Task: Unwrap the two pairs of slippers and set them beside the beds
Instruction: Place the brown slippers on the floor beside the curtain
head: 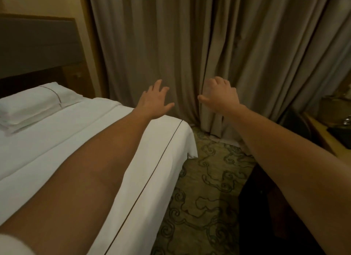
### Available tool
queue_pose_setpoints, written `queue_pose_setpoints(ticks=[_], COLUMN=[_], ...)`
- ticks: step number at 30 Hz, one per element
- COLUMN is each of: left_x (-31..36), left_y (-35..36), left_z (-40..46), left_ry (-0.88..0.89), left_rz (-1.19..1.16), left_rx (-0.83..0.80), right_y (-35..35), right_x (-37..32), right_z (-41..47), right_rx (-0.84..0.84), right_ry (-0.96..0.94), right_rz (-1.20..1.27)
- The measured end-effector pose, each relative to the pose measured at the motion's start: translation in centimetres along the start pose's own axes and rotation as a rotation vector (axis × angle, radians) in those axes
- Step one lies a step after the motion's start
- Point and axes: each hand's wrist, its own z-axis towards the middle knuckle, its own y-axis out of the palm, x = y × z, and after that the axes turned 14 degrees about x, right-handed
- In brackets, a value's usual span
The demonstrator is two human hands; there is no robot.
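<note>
Both my arms stretch forward over the corner of a white bed point(95, 140). My left hand point(154, 100) hovers above the bed's far corner, palm down, fingers spread, holding nothing. My right hand point(220, 97) is out in front of the curtain, fingers apart and slightly curled, also holding nothing. No slippers or wrapping show anywhere in the head view. A white pillow point(32, 106) lies at the head of the bed on the left.
Heavy beige curtains point(171, 45) hang across the back. Patterned green carpet point(205, 188) runs between the bed and a dark piece of furniture point(266, 207) at the right. A wooden desk point(322, 133) with small items stands at the far right. A grey headboard point(38, 44) is at upper left.
</note>
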Motion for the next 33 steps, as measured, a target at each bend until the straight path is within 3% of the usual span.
queue_pose_setpoints(ticks=[4,8,14,20,23,33], left_x=[1.0,2.1,7.7,13.7,14.7,9.2], left_y=[8.5,15.8,26.7,40.0,44.8,62.8], left_z=[7.9,17.2,30.8,41.4,47.1,63.2], left_ry=[0.039,0.248,0.266,0.256,0.155,-0.033], left_rz=[-0.028,0.015,-0.055,-0.060,-0.065,-0.020], left_rx=[-0.024,-0.054,-0.084,-0.130,-0.170,-0.202], right_y=[6.5,11.5,18.4,28.4,33.1,52.3], right_x=[6.0,11.7,21.1,33.1,38.4,44.4], right_z=[6.1,13.3,23.9,33.0,38.4,58.3], right_rx=[-0.014,-0.049,-0.042,-0.085,-0.128,-0.190], right_ry=[0.028,0.075,0.075,0.087,0.092,-0.105], right_rz=[-0.046,-0.071,-0.072,-0.070,-0.071,0.025])
